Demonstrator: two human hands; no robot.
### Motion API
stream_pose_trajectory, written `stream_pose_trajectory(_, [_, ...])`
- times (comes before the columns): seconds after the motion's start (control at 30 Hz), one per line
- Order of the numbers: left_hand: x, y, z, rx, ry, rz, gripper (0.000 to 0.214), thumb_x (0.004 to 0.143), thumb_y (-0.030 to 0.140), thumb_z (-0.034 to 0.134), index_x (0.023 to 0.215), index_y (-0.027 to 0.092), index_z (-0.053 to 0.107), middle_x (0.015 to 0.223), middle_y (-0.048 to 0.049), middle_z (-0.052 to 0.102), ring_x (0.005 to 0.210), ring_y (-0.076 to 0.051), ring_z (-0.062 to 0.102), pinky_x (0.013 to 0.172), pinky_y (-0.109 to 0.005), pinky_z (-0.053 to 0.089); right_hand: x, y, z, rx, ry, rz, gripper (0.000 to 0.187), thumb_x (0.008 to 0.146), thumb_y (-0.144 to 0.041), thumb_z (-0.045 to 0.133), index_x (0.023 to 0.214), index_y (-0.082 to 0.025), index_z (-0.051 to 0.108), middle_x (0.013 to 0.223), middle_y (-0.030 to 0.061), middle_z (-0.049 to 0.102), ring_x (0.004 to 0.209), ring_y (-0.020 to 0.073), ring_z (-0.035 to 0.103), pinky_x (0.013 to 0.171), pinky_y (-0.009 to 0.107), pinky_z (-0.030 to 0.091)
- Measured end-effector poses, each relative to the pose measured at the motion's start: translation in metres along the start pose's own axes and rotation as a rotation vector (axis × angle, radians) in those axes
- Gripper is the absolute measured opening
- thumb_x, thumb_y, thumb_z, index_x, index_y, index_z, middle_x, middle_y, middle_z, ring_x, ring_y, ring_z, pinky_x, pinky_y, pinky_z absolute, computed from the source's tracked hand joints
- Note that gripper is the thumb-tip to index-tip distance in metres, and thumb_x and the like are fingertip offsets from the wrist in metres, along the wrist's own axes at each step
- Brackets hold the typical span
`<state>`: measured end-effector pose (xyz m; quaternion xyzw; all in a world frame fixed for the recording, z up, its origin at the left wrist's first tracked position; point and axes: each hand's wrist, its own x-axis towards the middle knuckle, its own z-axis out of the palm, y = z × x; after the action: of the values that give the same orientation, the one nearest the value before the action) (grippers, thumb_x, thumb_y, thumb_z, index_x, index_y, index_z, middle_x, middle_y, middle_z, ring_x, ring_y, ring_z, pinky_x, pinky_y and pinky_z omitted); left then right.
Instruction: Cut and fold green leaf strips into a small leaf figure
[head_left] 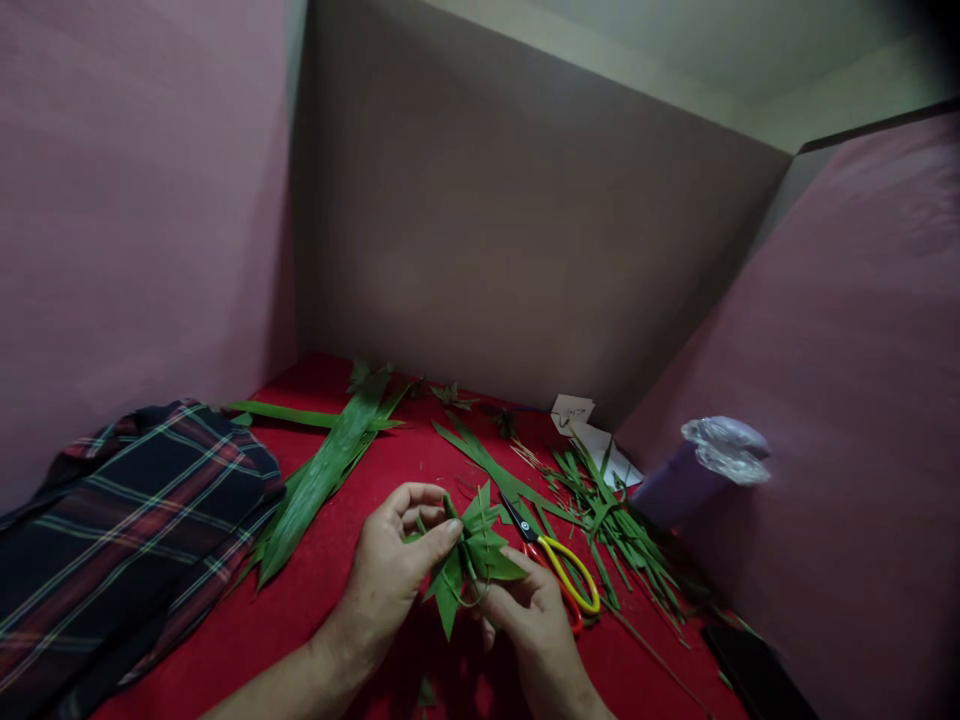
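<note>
Between my two hands is a green star-shaped piece of folded leaf [480,548] with several pointed tips and thin strips curling off it. My left hand [401,545] pinches its left side, thumb lying on top near the centre. On the lower right, my right hand [529,600] has its thumb and fingers closed on the piece by a tip and a thin looped strip. Both hands hold it above the red cloth [322,620]. Just right of the piece lie scissors [566,570] with one yellow and one red handle, partly behind my right hand.
Long broad leaves [330,470] lie at the left, beside a plaid cloth [150,520]. A heap of cut green strips [615,510] lies at the right, near white paper [604,455]. Further right are a purple wrapped roll [686,480] and a dark flat object [754,670]. Walls enclose three sides.
</note>
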<state>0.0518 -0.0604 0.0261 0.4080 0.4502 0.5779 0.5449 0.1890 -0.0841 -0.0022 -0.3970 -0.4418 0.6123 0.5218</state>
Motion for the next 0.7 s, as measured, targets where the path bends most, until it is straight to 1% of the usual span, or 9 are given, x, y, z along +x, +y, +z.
stream_pose_trajectory(0.1, [-0.003, 0.004, 0.001, 0.062, 0.028, 0.059, 0.026, 0.06, 0.022, 0.071, 0.083, 0.017, 0.058, 0.074, -0.0024, 0.061, 0.073, -0.016, 0.057, 0.064, -0.024, 0.046, 0.0, 0.001, -0.003, -0.029, 0.008, -0.005, 0.019, 0.064, -0.031, 0.073, 0.071, -0.015, 0.064, 0.055, -0.0031, 0.053, 0.046, 0.0069, 0.04, 0.041, 0.017, 0.031])
stream_pose_trajectory(0.2, [-0.006, 0.009, 0.003, 0.087, 0.05, 0.11, 0.025, 0.058, 0.021, 0.071, 0.081, 0.018, 0.06, 0.074, -0.0029, 0.063, 0.073, -0.017, 0.057, 0.064, -0.024, 0.046, 0.0, 0.003, -0.005, -0.014, 0.005, -0.004, 0.019, 0.064, -0.031, 0.072, 0.067, -0.015, 0.062, 0.05, -0.0044, 0.05, 0.043, 0.0063, 0.037, 0.04, 0.017, 0.031])
stream_pose_trajectory(0.37, [-0.008, 0.012, 0.003, 0.088, 0.058, 0.123, 0.026, 0.056, 0.022, 0.071, 0.08, 0.018, 0.06, 0.071, -0.0021, 0.063, 0.071, -0.016, 0.057, 0.063, -0.023, 0.046, 0.0, 0.004, -0.006, 0.086, -0.084, 0.004, 0.018, 0.067, -0.029, 0.071, 0.069, -0.014, 0.062, 0.048, -0.0039, 0.05, 0.042, 0.0062, 0.039, 0.042, 0.018, 0.032])
stream_pose_trajectory(0.5, [-0.009, 0.012, 0.002, 0.103, 0.032, 0.129, 0.025, 0.06, 0.024, 0.069, 0.083, 0.018, 0.059, 0.074, -0.0015, 0.062, 0.074, -0.016, 0.057, 0.065, -0.024, 0.046, 0.0, 0.002, -0.006, 0.141, -0.068, 0.012, 0.018, 0.062, -0.025, 0.075, 0.067, -0.013, 0.063, 0.05, -0.0023, 0.055, 0.042, 0.0058, 0.041, 0.041, 0.017, 0.033])
stream_pose_trajectory(0.63, [-0.01, 0.012, 0.002, 0.121, 0.02, 0.132, 0.025, 0.061, 0.025, 0.068, 0.084, 0.018, 0.058, 0.075, -0.0013, 0.061, 0.074, -0.015, 0.056, 0.066, -0.025, 0.045, 0.001, 0.001, -0.007, 0.281, -0.076, 0.097, 0.023, 0.056, -0.024, 0.076, 0.073, -0.013, 0.066, 0.056, 0.0019, 0.062, 0.043, 0.0081, 0.048, 0.037, 0.016, 0.036])
stream_pose_trajectory(0.7, [-0.011, 0.012, 0.002, 0.125, 0.012, 0.132, 0.026, 0.061, 0.026, 0.068, 0.084, 0.018, 0.057, 0.075, -0.0013, 0.061, 0.074, -0.016, 0.056, 0.067, -0.026, 0.045, 0.002, 0.002, -0.009, 0.324, -0.092, 0.151, 0.022, 0.055, -0.023, 0.076, 0.072, -0.013, 0.065, 0.055, 0.0025, 0.063, 0.042, 0.0086, 0.049, 0.034, 0.016, 0.037])
